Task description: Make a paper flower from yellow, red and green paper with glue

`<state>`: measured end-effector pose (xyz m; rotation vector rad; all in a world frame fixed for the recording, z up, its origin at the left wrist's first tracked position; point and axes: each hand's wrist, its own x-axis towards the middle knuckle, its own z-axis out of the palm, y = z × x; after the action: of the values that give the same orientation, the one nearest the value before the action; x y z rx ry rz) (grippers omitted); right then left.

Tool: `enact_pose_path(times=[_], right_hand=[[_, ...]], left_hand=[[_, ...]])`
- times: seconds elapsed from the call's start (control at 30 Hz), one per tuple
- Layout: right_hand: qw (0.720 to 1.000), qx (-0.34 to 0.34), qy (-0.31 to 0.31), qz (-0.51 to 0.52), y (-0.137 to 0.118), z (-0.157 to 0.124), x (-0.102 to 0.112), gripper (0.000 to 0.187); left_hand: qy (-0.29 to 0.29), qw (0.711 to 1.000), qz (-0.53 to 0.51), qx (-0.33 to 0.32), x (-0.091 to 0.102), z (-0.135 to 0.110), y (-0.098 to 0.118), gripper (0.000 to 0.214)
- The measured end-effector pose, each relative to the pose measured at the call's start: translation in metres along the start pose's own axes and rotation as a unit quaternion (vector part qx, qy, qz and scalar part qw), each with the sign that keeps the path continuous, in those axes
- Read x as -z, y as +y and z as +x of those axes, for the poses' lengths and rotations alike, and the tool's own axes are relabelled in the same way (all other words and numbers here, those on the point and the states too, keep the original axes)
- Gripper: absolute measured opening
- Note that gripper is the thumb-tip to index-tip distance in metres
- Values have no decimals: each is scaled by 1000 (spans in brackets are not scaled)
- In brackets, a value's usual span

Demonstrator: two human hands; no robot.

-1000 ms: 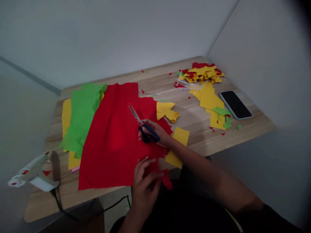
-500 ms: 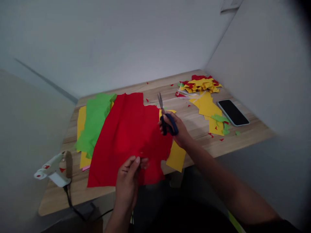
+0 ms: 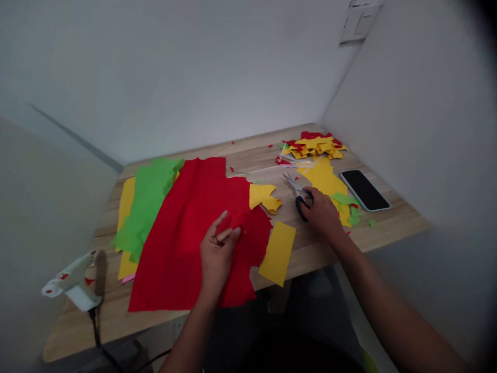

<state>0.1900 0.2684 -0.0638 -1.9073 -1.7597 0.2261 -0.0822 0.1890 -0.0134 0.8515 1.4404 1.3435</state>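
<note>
Progress: est. part done. Shaped yellow cutout [image 3: 264, 197] lies at the R edge of the large red sheet [image 3: 182, 233]; pile of red & yellow cut pieces [image 3: 318, 147] sits at far R of worktop [image 3: 310, 254]. Sheet's R edge is ragged, apparently cut into; most of its area is whole, as is the yellow rectangle [image 3: 277, 254] just beside it. Green sheet [image 3: 149, 202] lies to L.

Hands: well apart. L hand [image 3: 216, 254], over the red sheet, partly curled, thumb & fingers appear pinched on a small red piece [image 3: 234, 221]; exact grip n/c. R hand [image 3: 323, 210] has fingers closed on handles of scissors [image 3: 298, 192], low at worktop, blades slightly parted, pointing far L. Glue gun [image 3: 73, 285] near L edge, apart from both.
</note>
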Motion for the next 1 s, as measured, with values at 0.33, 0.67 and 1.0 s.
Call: enact_pose_path(times=[0.33,0.67,1.0], right_hand=[[996,31,26,-82,2,-2,-20,46],[995,32,66,-60,9,-5,-32,46],[993,21,111,17,6,-11,-25,48]], left_hand=[[-41,999,-17,28,-9,16,-12,83],[-30,998,55,27,5,17,-20,67],[80,815,523,-236,66,-6,-24,37]])
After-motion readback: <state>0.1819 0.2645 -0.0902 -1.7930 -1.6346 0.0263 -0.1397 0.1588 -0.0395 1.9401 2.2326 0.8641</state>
